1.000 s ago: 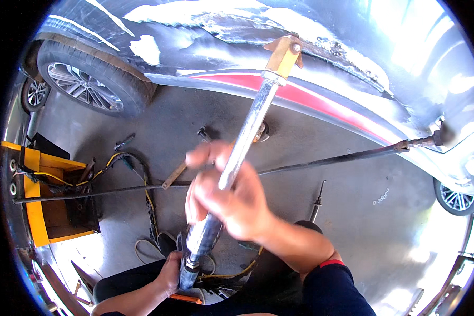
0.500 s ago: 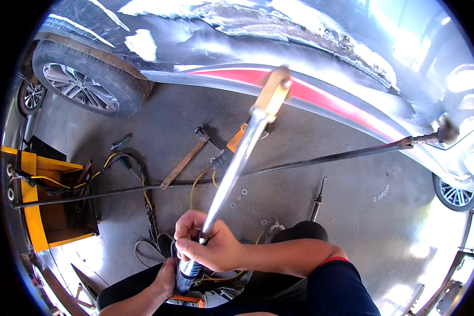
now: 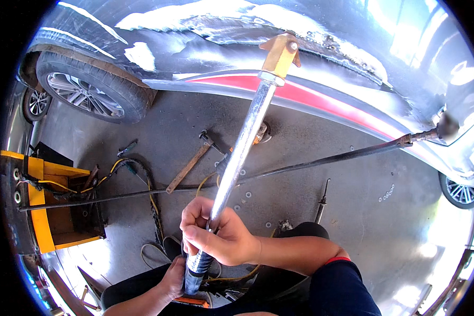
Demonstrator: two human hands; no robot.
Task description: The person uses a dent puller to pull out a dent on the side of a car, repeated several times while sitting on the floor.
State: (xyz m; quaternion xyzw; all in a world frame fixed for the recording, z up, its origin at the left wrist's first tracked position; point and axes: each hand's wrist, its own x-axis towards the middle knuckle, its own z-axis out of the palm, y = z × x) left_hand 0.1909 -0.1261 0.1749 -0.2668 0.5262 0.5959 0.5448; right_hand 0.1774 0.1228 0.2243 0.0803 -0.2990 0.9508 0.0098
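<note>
Between both hands I hold a long chrome rod [image 3: 242, 147] with a brass-coloured, clevis-like head [image 3: 280, 58], carrying a bolt and pointed rusty hooks. It slants up and away, its head in front of the car's damaged side panel [image 3: 195, 47]; whether the hooks touch the panel I cannot tell. My right hand [image 3: 221, 237] is closed around the lower shaft. Below it, my left hand [image 3: 175, 276] grips the dark, taped-looking bottom end [image 3: 196, 276], its fingers partly hidden behind. White filler-like patches and a bare, scraped strip mark the panel, above a red-and-white sill stripe [image 3: 221, 77].
On the grey floor lie a wooden-handled hammer [image 3: 188, 167], scattered washers and a slim hooked tool [image 3: 323, 200]. A long dark cable [image 3: 300, 167] runs from beside the yellow cart [image 3: 42, 205] to the car at right. The wheel [image 3: 87, 87] stands at upper left.
The rod's head has risen and turned, and its hooks now show sharply beside the damaged panel. Both hands keep their hold, slightly shifted right. The whole view has moved a little.
</note>
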